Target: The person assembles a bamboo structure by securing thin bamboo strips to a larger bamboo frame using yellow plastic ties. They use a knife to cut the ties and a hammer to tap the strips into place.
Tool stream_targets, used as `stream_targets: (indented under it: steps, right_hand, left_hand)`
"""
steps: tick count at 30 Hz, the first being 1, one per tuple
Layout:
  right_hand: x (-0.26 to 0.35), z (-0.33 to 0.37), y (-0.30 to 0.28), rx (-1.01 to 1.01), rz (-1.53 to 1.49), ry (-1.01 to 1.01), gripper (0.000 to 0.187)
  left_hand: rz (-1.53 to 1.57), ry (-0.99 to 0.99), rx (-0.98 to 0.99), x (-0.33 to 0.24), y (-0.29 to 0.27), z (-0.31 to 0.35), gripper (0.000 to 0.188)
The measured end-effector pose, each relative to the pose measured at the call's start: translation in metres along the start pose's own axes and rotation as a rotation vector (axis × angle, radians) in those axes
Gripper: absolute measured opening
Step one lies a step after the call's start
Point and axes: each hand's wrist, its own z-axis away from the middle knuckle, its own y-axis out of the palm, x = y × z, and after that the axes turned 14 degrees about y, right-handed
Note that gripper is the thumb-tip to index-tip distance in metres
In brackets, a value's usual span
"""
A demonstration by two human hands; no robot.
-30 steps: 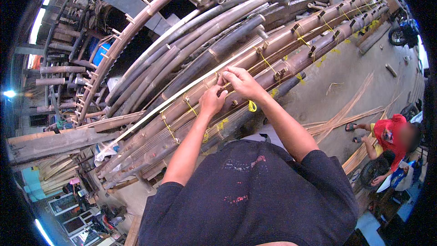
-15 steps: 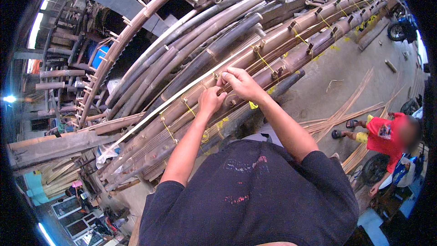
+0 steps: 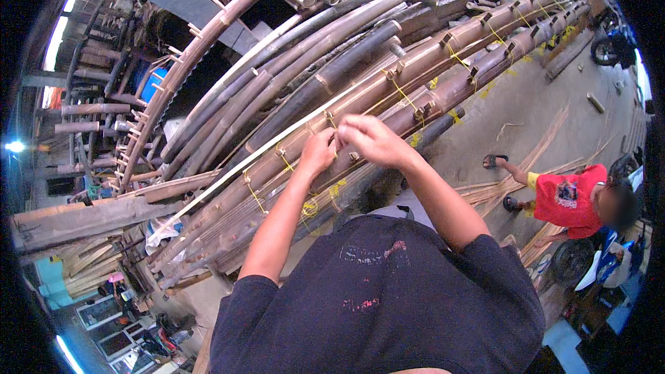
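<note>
Both of my hands meet over a long brown bamboo pole (image 3: pixel 360 102) that lies at a slant in front of me. My left hand (image 3: pixel 320 152) has its fingers pinched together. Beside it, almost touching, my right hand (image 3: pixel 377 143) is closed with bent fingers. A thin yellow cord (image 3: pixel 332 120) runs from a short peg (image 3: pixel 328 116) on the pole to my fingertips; the ends inside my fingers are hidden. Similar yellow cords (image 3: pixel 406 92) span from pegs on this pole to pegs on a second, parallel bamboo pole (image 3: pixel 450 91).
A dark pole (image 3: pixel 440 123) with loose yellow cord (image 3: pixel 309 206) lies nearest me. Curved bamboo poles (image 3: pixel 298 62) are piled beyond. At right, a person in a red shirt (image 3: pixel 569 197) stands by long bamboo strips (image 3: pixel 485 190) on the floor, near a wheel (image 3: pixel 572 262).
My right hand has shifted slightly down and toward me, its fingers now lower beside my left hand. The person in red has changed stance, feet farther apart and arm drawn in.
</note>
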Motion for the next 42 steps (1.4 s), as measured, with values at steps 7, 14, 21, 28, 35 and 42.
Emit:
stream_targets:
  steps: [7, 14, 21, 28, 35, 42]
  right_hand:
    - [-0.025, 0.101, 0.036, 0.237, 0.628, 0.164, 0.026]
    - [-0.070, 0.075, 0.076, 0.252, 1.135, 0.309, 0.038]
    - [-0.036, 0.039, 0.142, -0.095, 1.204, 0.065, 0.040]
    - [-0.078, 0.022, 0.158, -0.131, 0.944, -0.021, 0.019]
    - [-0.009, -0.009, 0.165, -0.040, 0.308, -0.061, 0.025]
    - [-0.002, -0.065, 0.157, 0.065, 0.175, 0.009, 0.035]
  left_hand:
    - [-0.189, -0.016, -0.080, -0.007, 0.010, 0.008, 0.017]
    - [-0.004, 0.030, -0.182, 0.002, 0.001, 0.015, 0.023]
    - [0.034, -0.121, -0.629, -0.002, -0.071, 0.101, 0.026]
    - [-0.264, -0.097, -0.277, 0.044, -0.049, 0.160, 0.023]
    - [-0.280, -0.128, -0.243, 0.037, -0.049, 0.140, 0.020]
    - [-0.279, -0.131, -0.299, 0.028, -0.048, 0.137, 0.023]
